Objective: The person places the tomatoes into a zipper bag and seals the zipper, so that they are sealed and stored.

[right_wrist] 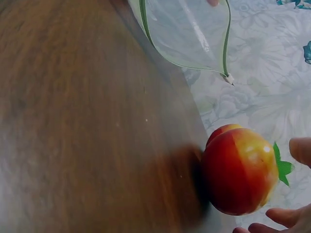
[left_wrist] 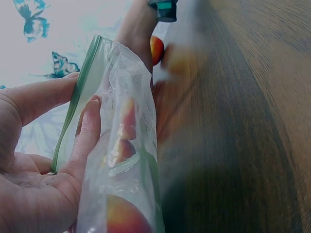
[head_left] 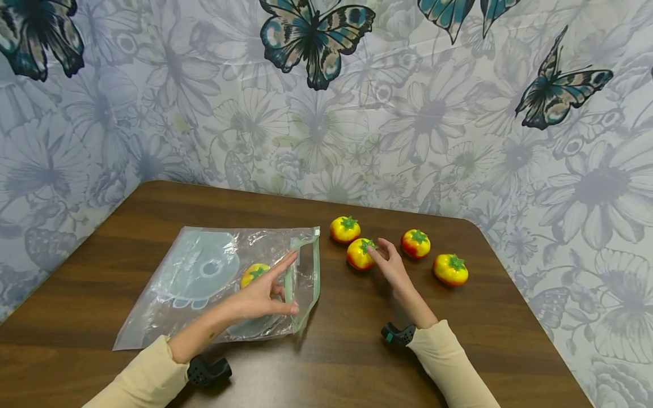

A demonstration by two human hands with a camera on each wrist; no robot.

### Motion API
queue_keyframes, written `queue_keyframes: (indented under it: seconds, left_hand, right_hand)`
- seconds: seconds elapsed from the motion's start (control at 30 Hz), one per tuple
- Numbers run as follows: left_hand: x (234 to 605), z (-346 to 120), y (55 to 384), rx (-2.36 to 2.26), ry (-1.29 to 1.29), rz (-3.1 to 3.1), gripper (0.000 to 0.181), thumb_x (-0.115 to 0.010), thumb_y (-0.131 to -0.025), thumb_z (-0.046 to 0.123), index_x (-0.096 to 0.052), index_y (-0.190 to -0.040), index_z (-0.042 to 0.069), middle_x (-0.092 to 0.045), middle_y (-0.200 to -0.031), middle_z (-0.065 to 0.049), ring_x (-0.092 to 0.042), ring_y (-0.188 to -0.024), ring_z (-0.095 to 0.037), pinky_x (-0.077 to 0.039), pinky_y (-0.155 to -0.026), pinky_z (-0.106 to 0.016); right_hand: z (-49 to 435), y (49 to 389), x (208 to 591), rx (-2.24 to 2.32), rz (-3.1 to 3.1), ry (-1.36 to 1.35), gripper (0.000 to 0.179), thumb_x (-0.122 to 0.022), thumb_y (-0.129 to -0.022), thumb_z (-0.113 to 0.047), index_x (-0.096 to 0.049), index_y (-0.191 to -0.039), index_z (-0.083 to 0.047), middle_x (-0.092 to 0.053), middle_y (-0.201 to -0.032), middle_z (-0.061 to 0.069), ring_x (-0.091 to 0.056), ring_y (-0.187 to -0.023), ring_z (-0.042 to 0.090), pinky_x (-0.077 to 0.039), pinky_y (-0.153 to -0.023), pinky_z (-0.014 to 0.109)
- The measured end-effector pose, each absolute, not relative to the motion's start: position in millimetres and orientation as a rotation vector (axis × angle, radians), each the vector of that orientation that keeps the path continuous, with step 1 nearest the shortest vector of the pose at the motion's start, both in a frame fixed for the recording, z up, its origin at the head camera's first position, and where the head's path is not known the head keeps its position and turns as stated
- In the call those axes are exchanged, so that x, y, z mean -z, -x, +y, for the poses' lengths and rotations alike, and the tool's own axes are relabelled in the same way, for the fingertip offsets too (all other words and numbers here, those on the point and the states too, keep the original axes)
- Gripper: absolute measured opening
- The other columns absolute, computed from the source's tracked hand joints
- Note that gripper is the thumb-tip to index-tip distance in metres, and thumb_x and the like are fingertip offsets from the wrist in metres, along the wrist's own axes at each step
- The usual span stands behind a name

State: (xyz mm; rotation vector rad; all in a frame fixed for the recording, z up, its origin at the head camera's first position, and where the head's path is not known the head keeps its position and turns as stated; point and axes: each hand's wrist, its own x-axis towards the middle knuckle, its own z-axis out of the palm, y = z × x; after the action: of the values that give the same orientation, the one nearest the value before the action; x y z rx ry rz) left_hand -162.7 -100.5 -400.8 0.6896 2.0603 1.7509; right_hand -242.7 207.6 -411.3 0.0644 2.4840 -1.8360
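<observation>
A clear zip bag [head_left: 265, 241] with a green-edged mouth lies on the table, its opening facing right. Inside it shows a yellow-red toy tomato [head_left: 251, 273]. My left hand [head_left: 257, 297] holds the bag at its mouth, with the green strip [left_wrist: 82, 87] running between thumb and fingers in the left wrist view. My right hand [head_left: 390, 263] is at another toy tomato [head_left: 359, 254] with a green leafy top. In the right wrist view, its thumb and fingers stand around that tomato [right_wrist: 238, 172] with a small gap.
More toy tomatoes stand on the brown table [head_left: 357, 351]: one behind [head_left: 343, 231], one right of the hand [head_left: 414, 245] and one farther right [head_left: 451, 270]. A butterfly-printed cloth [head_left: 316, 130] hangs behind the table's far edge. Each wrist wears a black camera.
</observation>
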Motion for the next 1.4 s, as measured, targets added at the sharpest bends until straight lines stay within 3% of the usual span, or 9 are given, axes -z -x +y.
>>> queue_keyframes:
  seconds: [0.33, 0.57, 1.0, 1.23, 1.4]
  left_hand:
    - [403.2, -99.6, 157.8, -1.741, -0.666, 2.062, 0.103, -0.075, -0.077, 0.0, -0.007, -0.152, 0.022, 0.005, -0.155, -0.003, -0.056, -0.074, -0.023, -0.045, -0.056, -0.024]
    - [405.5, -99.4, 155.9, -1.738, -0.667, 2.068, 0.103, -0.075, -0.077, 0.0, -0.007, -0.152, 0.022, 0.005, -0.155, -0.002, -0.054, -0.072, -0.021, -0.044, -0.054, -0.023]
    - [407.7, -100.5, 155.6, -1.736, -0.721, 2.073, 0.103, -0.076, -0.078, 0.003, -0.006, -0.152, 0.019, 0.007, -0.155, -0.006, -0.051, -0.066, -0.016, -0.043, -0.053, -0.023]
    - [407.4, -100.0, 155.2, -1.743, -0.712, 2.062, 0.103, -0.075, -0.077, 0.0, -0.006, -0.152, 0.018, 0.008, -0.155, -0.006, -0.054, -0.069, -0.018, -0.044, -0.054, -0.024]
    - [407.9, -99.3, 154.5, -1.748, -0.714, 2.057, 0.103, -0.075, -0.077, -0.001, -0.006, -0.152, 0.017, 0.008, -0.155, -0.008, -0.054, -0.07, -0.021, -0.044, -0.054, -0.024]
  right_hand:
    - [202.8, 242.1, 417.5, 1.648, 2.531, -0.064, 0.068, -0.057, -0.093, -0.033, -0.027, -0.143, 0.001, -0.027, -0.144, 0.025, -0.027, -0.13, 0.037, -0.021, -0.106, 0.047]
    - [200.8, 238.5, 417.6, 1.578, 2.544, -0.022, 0.069, -0.058, -0.092, -0.034, -0.029, -0.142, 0.004, -0.036, -0.139, 0.024, -0.035, -0.124, 0.034, -0.024, -0.105, 0.046]
    - [198.7, 232.1, 419.9, 1.577, 2.559, 0.023, 0.071, -0.061, -0.09, -0.037, -0.031, -0.142, 0.002, -0.035, -0.14, 0.023, -0.034, -0.126, 0.034, -0.022, -0.105, 0.046]
    - [193.9, 228.7, 420.7, 1.602, 2.58, 0.092, 0.077, -0.064, -0.085, -0.046, -0.037, -0.138, 0.004, -0.04, -0.135, 0.024, -0.037, -0.122, 0.037, -0.029, -0.102, 0.047]
    - [192.8, 230.5, 422.1, 1.645, 2.52, 0.046, 0.069, -0.066, -0.087, -0.035, -0.037, -0.139, 0.0, -0.041, -0.136, 0.02, -0.038, -0.122, 0.033, -0.028, -0.103, 0.045]
